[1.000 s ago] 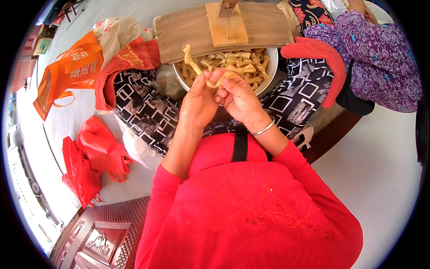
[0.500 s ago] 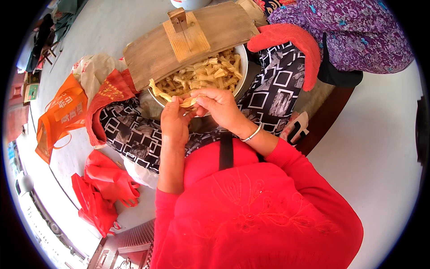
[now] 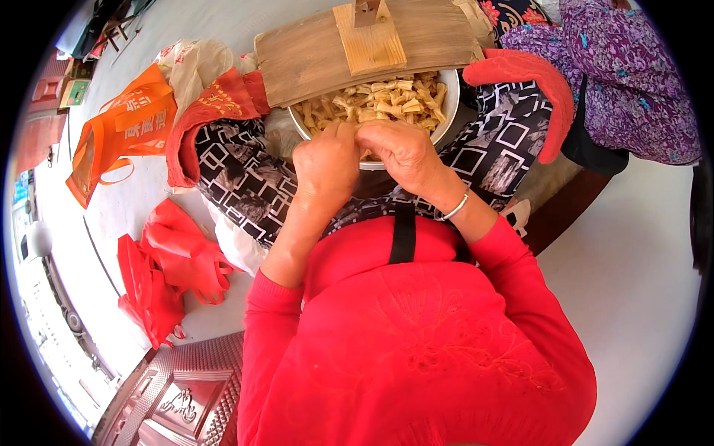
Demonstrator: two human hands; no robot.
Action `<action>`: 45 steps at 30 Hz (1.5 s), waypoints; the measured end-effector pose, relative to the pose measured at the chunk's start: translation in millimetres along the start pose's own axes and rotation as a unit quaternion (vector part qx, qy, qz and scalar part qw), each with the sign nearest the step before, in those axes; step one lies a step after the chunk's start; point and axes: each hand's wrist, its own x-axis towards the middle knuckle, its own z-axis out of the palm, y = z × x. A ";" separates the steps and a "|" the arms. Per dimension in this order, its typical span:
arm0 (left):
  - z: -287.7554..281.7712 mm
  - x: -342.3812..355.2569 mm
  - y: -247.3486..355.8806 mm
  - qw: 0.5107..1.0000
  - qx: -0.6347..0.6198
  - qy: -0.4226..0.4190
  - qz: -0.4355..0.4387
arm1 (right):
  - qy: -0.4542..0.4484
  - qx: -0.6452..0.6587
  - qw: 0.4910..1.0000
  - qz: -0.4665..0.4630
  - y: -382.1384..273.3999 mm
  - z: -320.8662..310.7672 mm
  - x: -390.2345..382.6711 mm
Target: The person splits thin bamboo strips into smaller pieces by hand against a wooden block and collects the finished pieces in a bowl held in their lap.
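Note:
My left hand [image 3: 326, 165] and my right hand [image 3: 405, 152] meet at the near rim of a round basin [image 3: 452, 111]. The fingers of both are curled inward and closed, and the backs of the hands hide what is between them. A thin bangle is on the right wrist. Inside the basin lies a heap of pale yellow food strips [image 3: 398, 100], many of them looking knotted or twisted. Across the far part of the basin rests a wooden board [image 3: 301, 63] with a lighter wood piece [image 3: 370, 46] on top.
Black-and-white patterned trouser legs [image 3: 238, 182] flank the basin, with red cloths [image 3: 212, 111] over the knees. An orange bag [image 3: 123, 130] and red bags [image 3: 175, 256] are on the left. Purple patterned clothing [image 3: 632, 89] of another person is at the far right. A dark carved panel [image 3: 190, 394] stands lower left.
The view has shifted, so the basin sits further right and higher. Both hands have turned with their backs up and drawn together; the yellow strip seen between them before is now hidden.

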 end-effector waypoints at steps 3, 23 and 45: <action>3.0 1.4 2.9 0.994 -0.052 0.092 -0.013 | 0.099 0.132 0.982 0.097 9.2 13.9 -1.4; 9.1 9.7 4.9 0.964 -0.224 0.130 0.068 | 0.115 0.396 0.837 0.361 8.6 11.8 1.8; 20.4 21.4 -17.1 0.873 -0.463 -0.057 -0.143 | 0.080 0.615 0.681 0.389 27.7 17.4 -7.5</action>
